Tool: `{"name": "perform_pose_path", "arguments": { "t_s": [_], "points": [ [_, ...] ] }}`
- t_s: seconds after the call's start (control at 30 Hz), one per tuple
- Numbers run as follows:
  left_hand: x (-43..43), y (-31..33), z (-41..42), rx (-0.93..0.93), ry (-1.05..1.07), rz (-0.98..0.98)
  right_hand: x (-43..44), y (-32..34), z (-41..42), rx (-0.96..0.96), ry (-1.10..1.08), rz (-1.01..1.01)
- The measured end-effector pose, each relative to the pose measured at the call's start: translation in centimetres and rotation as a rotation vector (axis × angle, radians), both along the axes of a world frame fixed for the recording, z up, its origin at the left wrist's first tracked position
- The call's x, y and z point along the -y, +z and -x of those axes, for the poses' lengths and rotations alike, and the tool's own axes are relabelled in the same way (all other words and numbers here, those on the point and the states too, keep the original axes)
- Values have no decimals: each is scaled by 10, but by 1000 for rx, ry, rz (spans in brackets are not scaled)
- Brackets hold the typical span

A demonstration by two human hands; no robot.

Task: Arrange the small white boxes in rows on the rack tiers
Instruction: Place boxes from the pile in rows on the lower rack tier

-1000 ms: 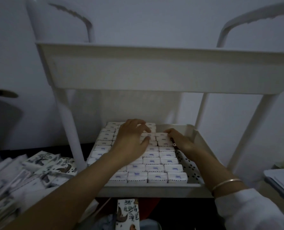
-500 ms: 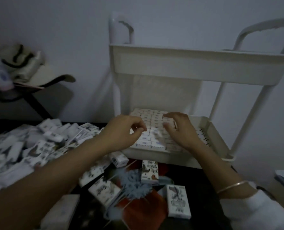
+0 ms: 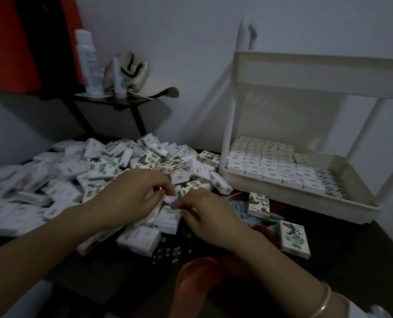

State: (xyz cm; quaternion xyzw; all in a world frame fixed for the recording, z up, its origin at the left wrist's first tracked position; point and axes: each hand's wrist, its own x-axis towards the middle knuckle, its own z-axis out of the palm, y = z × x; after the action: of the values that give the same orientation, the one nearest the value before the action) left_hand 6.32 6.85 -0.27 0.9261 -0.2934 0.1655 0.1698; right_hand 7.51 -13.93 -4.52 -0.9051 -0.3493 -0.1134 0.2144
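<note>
- The lower tier of the white rack looks mostly filled: rows of boxes stand packed edge to edge from its left wall across, and only a strip of perforated floor at the right shows bare
- From here I cannot see into the upper tier, so I cannot tell whether it holds anything
- Plenty is left, I reckon: a big loose pile sprawls on the dark surface left of the rack, with a few stray boxes in front of the rack
- Both hands are at the pile's near edge, well apart from the rack; the left hand has its fingers curled, pinching a small box
- The right hand is curled with its fingertips at that same box, but blur hides whether it grips or only touches
</note>
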Motion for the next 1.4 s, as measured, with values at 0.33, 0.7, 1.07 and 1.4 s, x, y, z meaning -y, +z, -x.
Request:
{"name": "perform_pose_path", "arguments": {
  "t_s": [0.33, 0.7, 1.07, 1.4],
  "points": [
    [-58, -46, 40, 165, -4, -455, -26, -30, 6, 71, -148, 250],
    [-23, -55, 32, 308, -129, -541, 12, -10, 23, 51, -226, -127],
    [55, -44, 0, 294, -242, -442, 80, -9, 21, -120, -448, -451],
    [115, -19, -44, 122, -247, -38, 169, 16, -5, -262, -526, -669]
  ]
}}
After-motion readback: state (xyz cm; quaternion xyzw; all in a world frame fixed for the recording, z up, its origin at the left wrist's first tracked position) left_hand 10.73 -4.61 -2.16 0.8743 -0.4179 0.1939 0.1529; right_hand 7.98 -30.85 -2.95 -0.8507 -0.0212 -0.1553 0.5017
